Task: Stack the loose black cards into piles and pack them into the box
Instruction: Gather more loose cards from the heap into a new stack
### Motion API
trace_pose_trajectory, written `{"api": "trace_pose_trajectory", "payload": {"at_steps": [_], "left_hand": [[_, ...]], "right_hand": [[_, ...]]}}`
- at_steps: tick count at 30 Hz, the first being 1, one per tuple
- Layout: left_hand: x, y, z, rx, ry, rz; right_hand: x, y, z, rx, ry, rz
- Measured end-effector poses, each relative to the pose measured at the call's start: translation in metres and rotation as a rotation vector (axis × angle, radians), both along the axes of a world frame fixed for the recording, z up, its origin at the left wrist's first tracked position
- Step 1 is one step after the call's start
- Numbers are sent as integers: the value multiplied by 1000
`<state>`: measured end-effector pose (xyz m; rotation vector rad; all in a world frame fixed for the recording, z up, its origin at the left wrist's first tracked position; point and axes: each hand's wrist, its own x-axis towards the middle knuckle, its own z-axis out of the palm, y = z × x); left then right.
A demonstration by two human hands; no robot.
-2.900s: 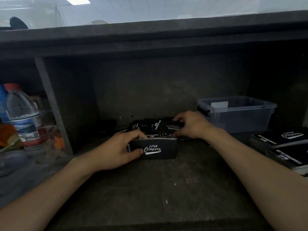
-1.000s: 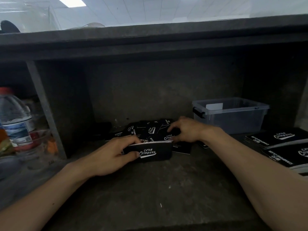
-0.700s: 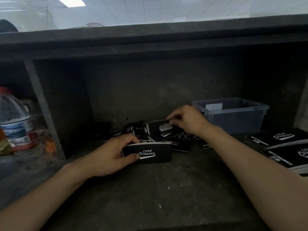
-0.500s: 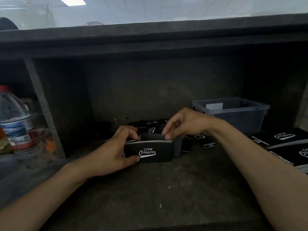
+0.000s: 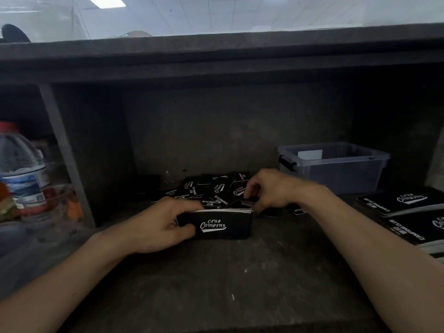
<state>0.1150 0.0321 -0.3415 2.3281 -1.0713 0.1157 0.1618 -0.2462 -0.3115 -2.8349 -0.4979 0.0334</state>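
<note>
A heap of loose black cards point(image 5: 213, 189) with white "Club Camping" print lies at the back of the dark shelf. My left hand point(image 5: 158, 227) holds a gathered stack of cards point(image 5: 223, 224) upright on its edge, just in front of the heap. My right hand point(image 5: 269, 191) reaches into the right side of the heap, fingers curled down on a card there; whether it grips the card is hidden. The clear plastic box point(image 5: 336, 169) stands open at the back right, with only a white label visible inside.
Stacks of larger black "Club Camping" booklets point(image 5: 408, 212) lie at the right edge. A water bottle point(image 5: 21, 169) and clutter sit in the left compartment behind a grey divider point(image 5: 64, 155). A low shelf top point(image 5: 216, 58) hangs overhead.
My right hand picked a card from the heap, brought it to the stack in my left hand, then moved back to the heap's right side. The left hand stayed put with the stack.
</note>
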Motion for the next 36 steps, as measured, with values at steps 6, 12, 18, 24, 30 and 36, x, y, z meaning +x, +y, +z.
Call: {"api": "trace_pose_trajectory", "payload": {"at_steps": [6, 12, 18, 24, 30, 36], "left_hand": [[7, 3, -5, -5, -32, 5], [11, 5, -9, -30, -58, 56], [8, 4, -9, -80, 109, 20], [8, 1, -6, 54, -93, 23], [7, 1, -6, 41, -65, 17], [13, 3, -10, 36, -119, -2]], "right_hand": [[-8, -18, 21, 276, -74, -9], [-16, -14, 27, 410, 126, 105], [-12, 10, 16, 707, 343, 199], [28, -5, -22, 56, -136, 34], [38, 0, -20, -24, -120, -11], [18, -2, 1, 129, -133, -102]]}}
